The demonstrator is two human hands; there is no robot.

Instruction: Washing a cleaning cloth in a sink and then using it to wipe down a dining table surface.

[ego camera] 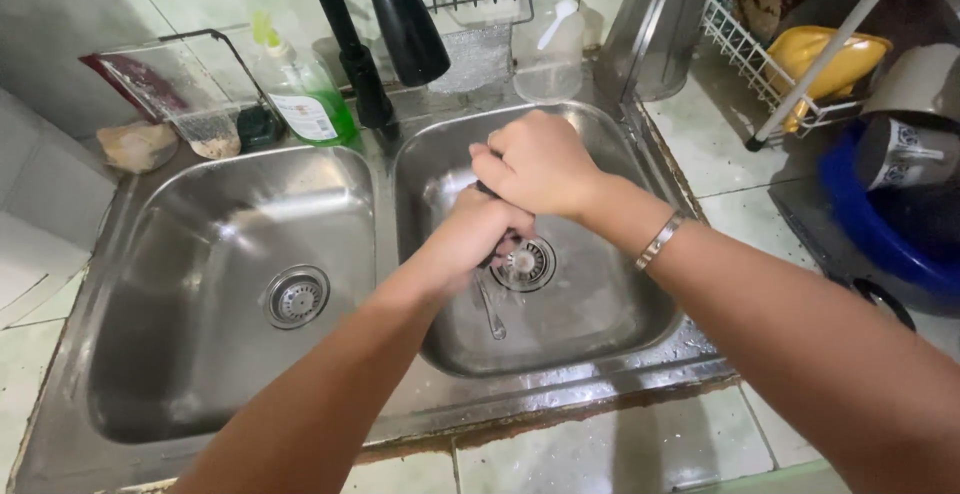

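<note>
Both my hands are over the right basin (620,294) of a steel double sink. My left hand (470,239) is closed around a small dark object (498,250) just above the drain (527,264). Only slivers of that object show between my fingers. My right hand (540,164) is curled shut directly above the left, touching it and gripping the top of the same dark thing. A metal bracelet (660,241) sits on my right wrist. A metal spoon (491,312) lies on the basin floor beside the drain.
The left basin (180,284) holds only its drain. A black faucet (405,19) hangs above the divider, with a green soap bottle (305,94) beside it. A white dish rack (760,54) with a yellow item, a blue tub (880,234) and a steel pot (655,24) crowd the right.
</note>
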